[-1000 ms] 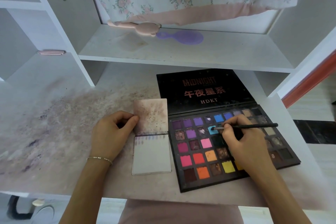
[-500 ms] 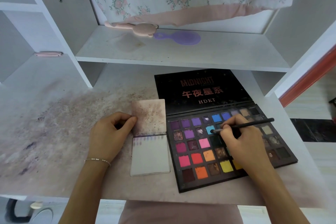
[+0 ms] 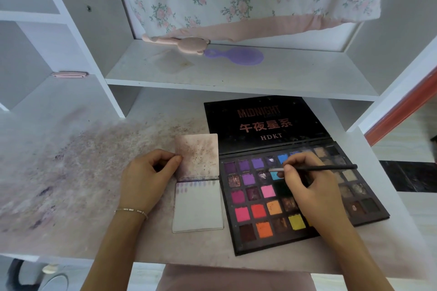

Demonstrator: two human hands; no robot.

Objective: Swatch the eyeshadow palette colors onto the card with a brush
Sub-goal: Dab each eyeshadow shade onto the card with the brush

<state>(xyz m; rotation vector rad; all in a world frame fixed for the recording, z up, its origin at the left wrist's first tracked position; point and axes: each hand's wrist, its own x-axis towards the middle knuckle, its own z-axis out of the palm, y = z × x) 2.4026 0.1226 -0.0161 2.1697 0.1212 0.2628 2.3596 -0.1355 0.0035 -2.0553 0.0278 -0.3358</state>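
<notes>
The brush (image 3: 314,168) is pinched in the right hand (image 3: 309,186), its tip hard to make out over the turquoise pan just left of the fingers. That hand hides several pans of the palette (image 3: 260,208). Left of it, the card (image 3: 198,208) lies flat, its stained flap pinched by the left hand (image 3: 149,179).

Both forearms are bare, no sleeves in view. The left wrist (image 3: 130,212) bears a thin bracelet (image 3: 131,211) of pale segments.
</notes>
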